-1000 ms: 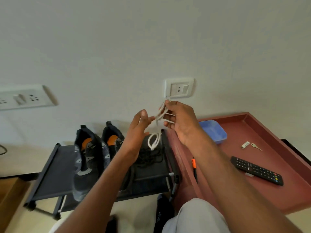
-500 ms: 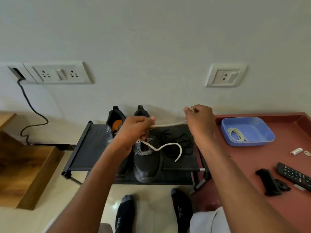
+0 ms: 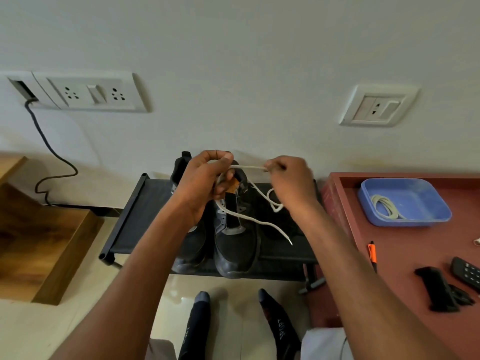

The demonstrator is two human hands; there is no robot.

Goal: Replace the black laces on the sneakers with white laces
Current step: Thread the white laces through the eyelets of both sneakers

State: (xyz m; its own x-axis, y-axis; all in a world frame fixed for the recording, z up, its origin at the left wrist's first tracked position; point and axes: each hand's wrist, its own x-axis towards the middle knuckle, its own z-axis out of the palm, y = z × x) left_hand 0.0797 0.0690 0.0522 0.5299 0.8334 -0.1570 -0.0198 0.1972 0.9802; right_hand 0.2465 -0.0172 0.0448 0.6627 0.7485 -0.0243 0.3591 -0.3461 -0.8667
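Note:
Two dark grey sneakers (image 3: 235,245) stand side by side on a low black rack (image 3: 135,216), toes toward me. A white lace (image 3: 249,167) is stretched between my hands above them. My left hand (image 3: 205,183) pinches one part of it over the sneakers' heels. My right hand (image 3: 291,183) grips the other part, and loose ends hang down, one tip reaching the rack. A tangle of black laces (image 3: 281,224) lies on the rack right of the sneakers, partly behind my right wrist. Another coiled white lace (image 3: 384,206) rests in the blue tray (image 3: 428,193).
A red-brown table (image 3: 405,255) at right carries the blue tray, an orange pen (image 3: 372,255), a black remote (image 3: 467,272) and a black clip-like object (image 3: 439,289). A wooden step (image 3: 39,242) sits left. Wall sockets and a black cable (image 3: 52,157) are behind. My socked feet (image 3: 239,323) are below.
My view has swung left and down from the wall to the rack. The bunched lace has been pulled out into a line between my hands, which now hold it above the sneakers.

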